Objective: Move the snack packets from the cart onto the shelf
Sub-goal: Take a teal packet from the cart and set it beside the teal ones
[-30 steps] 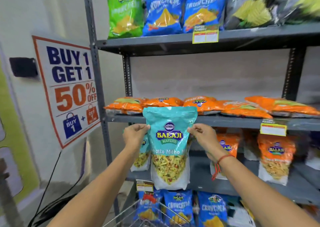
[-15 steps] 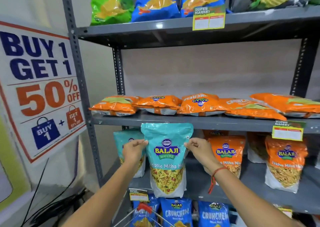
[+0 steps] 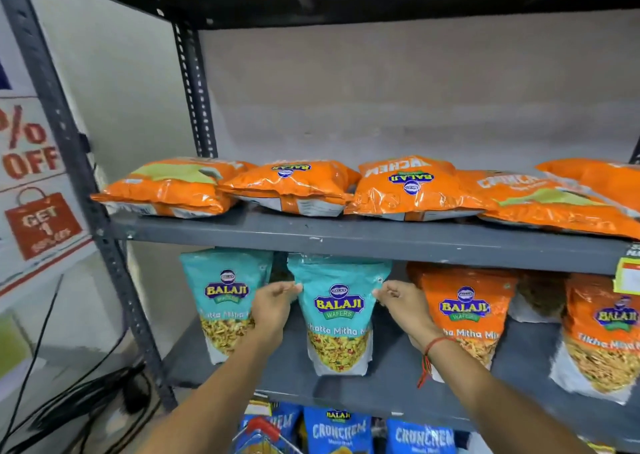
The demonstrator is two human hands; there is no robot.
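Teal packet (image 3: 337,315) between teal (image 3: 225,301) and orange neighbours (image 3: 464,315)

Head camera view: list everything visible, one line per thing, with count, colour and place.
Teal pouches: two, upright, left of lower shelf.
Orange upright pouches: at least two, right of lower shelf.
Orange flat packets: five, lying on middle shelf.
Blue packets: about three, bottom shelf.
Shelf rack: one, grey.
Sale sign: one, white and red, left wall.
Cart handle: red, bottom edge.
Cables: black, lower left.
Left hand, right hand: flanking the middle teal pouch.
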